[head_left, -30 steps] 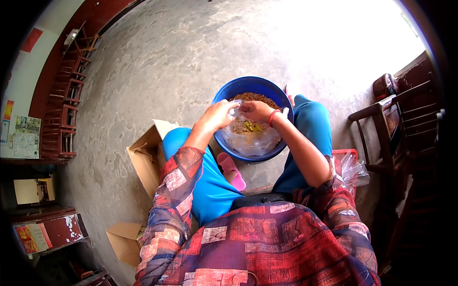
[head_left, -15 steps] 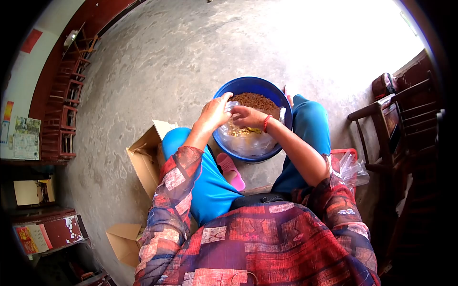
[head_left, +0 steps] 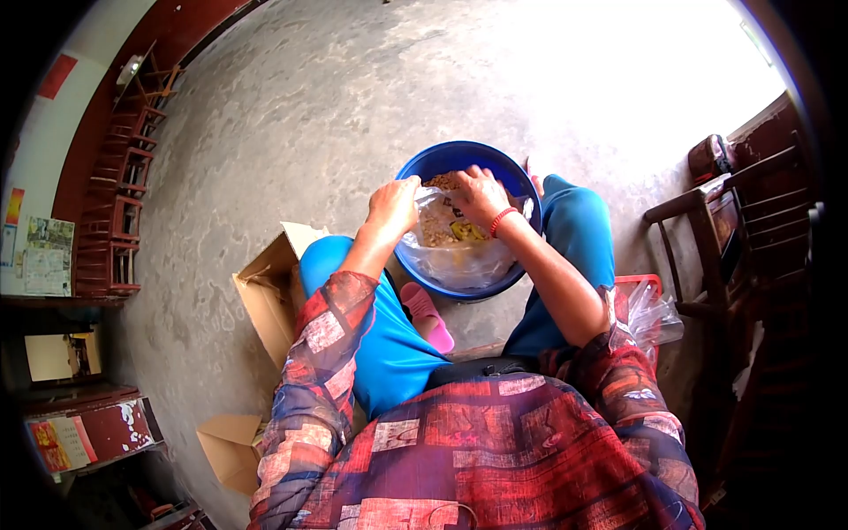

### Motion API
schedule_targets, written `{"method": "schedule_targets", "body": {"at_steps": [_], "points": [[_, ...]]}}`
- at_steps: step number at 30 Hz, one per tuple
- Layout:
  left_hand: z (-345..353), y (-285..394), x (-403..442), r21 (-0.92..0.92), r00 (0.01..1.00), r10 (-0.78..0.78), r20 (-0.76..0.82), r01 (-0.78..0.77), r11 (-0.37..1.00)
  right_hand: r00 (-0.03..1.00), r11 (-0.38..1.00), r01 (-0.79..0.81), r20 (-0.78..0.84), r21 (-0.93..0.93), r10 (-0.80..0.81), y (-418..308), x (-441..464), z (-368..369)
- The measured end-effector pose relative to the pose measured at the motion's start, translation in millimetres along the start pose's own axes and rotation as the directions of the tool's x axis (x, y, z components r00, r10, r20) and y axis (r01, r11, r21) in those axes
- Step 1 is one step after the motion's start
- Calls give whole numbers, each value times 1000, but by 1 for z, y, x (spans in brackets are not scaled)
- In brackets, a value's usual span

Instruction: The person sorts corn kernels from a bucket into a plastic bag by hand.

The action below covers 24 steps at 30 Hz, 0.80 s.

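Between my knees stands a blue bucket (head_left: 451, 150) holding small brown pieces (head_left: 438, 181), like nuts or grain. A clear plastic bag (head_left: 464, 268) with yellow print lies inside it, with some of the same brown pieces showing in it. My left hand (head_left: 392, 208) pinches the bag's edge at the left rim of the bucket. Over the brown pieces at the far side is my right hand (head_left: 481, 198), wearing a red bead bracelet. Its fingers are spread and a little blurred; their tips are partly hidden among the pieces.
An open cardboard box (head_left: 269, 291) stands beside my left leg, with another carton (head_left: 231, 450) nearer. By my right leg, a red basket (head_left: 652, 284) holds clear plastic bags (head_left: 655, 318). Wooden chairs (head_left: 707, 221) stand at the right; stools (head_left: 124, 208) line the left wall.
My right hand has moved from the bag's opening beside my left hand, forward and right, onto the brown pieces, its fingers spreading. My left hand stays at the bag's edge.
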State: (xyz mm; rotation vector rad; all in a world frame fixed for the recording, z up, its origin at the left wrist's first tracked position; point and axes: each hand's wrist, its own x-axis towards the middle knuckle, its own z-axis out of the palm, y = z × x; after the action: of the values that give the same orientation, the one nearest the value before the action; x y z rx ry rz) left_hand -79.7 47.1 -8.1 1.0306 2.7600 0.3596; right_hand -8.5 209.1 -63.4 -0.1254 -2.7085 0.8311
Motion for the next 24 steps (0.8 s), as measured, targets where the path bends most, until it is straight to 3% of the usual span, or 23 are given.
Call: {"method": "schedule_targets", "body": {"at_steps": [1,2,4,5,7,10,12,14,15,18,20,22,24], "points": [[1,0,0,-46,1000,7,-11,-8,999,978,993,-88,183,-78,101,2,-2,1],[2,0,-1,-46,1000,7,-10,-8,999,978,993,-89,184,-78,102,5,-3,4],[0,6,-3,-191,1000,4,-19,-8,982,776,961,-132,578,-243,253,20,-3,20],[1,5,-2,-191,1000,5,-18,-8,982,762,964,-82,608,-252,223,34,-5,32],[3,4,2,-382,983,174,-62,-185,906,762,962,-51,613,-268,211,38,-4,27],[1,5,4,-508,957,284,-54,-272,818,809,973,-67,559,-221,183,31,-1,11],[2,4,5,-547,965,259,-31,-233,804,964,1000,-15,266,-7,16,26,2,1],[4,0,6,-527,957,290,-21,-257,810,973,999,-44,227,27,36,30,8,1],[4,2,5,-527,957,290,-21,-257,810,984,998,29,173,51,-38,48,10,15],[-2,8,3,-586,958,285,-17,-241,774,990,993,52,125,107,-66,56,15,20],[-4,10,2,-651,950,306,58,-196,733,944,935,-298,203,192,259,49,13,12],[-7,11,2,-669,936,349,49,-229,708,957,992,-104,265,-71,119,49,2,15],[-8,11,2,-685,919,391,39,-260,680,929,927,-5,342,-374,143,43,-9,19]]}}
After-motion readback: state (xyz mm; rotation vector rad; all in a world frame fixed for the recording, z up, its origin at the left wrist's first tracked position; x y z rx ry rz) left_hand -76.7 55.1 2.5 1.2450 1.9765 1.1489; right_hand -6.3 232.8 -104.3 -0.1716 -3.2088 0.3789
